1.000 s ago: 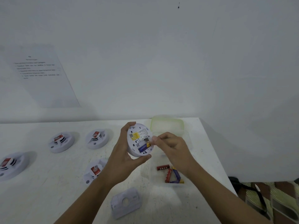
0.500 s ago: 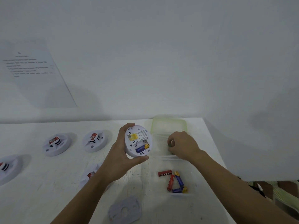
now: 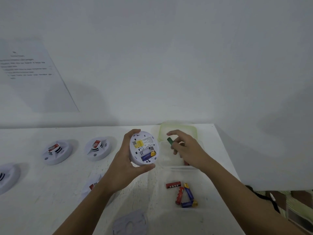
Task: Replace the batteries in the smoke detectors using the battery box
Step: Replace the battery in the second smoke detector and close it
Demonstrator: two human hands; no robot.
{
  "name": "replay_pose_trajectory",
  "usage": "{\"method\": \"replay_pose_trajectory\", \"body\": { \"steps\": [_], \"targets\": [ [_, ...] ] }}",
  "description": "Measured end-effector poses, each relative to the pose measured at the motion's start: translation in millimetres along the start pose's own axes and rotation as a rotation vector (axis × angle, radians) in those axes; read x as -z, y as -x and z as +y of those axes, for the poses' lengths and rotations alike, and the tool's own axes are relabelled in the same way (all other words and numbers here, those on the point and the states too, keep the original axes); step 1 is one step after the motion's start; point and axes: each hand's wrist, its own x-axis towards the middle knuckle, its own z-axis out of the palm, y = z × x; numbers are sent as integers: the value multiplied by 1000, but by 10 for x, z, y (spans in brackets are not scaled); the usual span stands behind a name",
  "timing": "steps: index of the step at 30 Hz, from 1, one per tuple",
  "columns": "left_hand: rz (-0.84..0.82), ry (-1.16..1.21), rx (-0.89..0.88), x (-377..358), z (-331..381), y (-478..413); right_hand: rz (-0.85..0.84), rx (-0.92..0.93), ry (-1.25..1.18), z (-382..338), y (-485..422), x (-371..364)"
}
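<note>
1. Printed sheet (image 3: 30, 73) on the wall, far left. Text too blurred to read.
2. White worktop (image 3: 50, 200) with three smoke detectors in a row, face up: one cut off by the left edge (image 3: 6, 177), a second (image 3: 56, 152), and a third (image 3: 98, 149). Each has a red label on top.
3. Fourth detector (image 3: 92, 184) lies nearer, mostly hidden under the left forearm.
4. Left hand (image 3: 125, 165) grips the open detector (image 3: 144, 150) by its rim, thumb below and fingers over the top. It is held above the worktop, back side towards the camera.
5. One blue-and-yellow battery (image 3: 148, 155) sits in its compartment; the slot beside it looks empty.
6. Round mounting plate (image 3: 129, 224) lies flat at the near edge.
7. Right hand (image 3: 188, 148) grips a green battery (image 3: 170, 141), tilted, just right of the held detector, index finger extended above it.
8. Clear battery box (image 3: 171, 160) sits under that hand, with a pale green lid (image 3: 177, 131) behind it.
9. Four loose batteries (image 3: 179, 195), two red and two blue, lie in a clear tray nearer the camera.
</note>
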Motion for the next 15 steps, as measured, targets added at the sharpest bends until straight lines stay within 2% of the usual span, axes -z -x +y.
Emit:
{"method": "replay_pose_trajectory", "body": {
  "steps": [4, 9, 15],
  "targets": [
    [2, -9, -14, -22, 36, 7, -2, 80, -264, -301, 246, 64],
    [-4, -22, -38, -47, 130, 63, 72, 194, -218, -443, 453, 52],
    [-74, -3, -37, -84, 217, 191, 59, 308, -256, -507, 639, 9]
  ]
}}
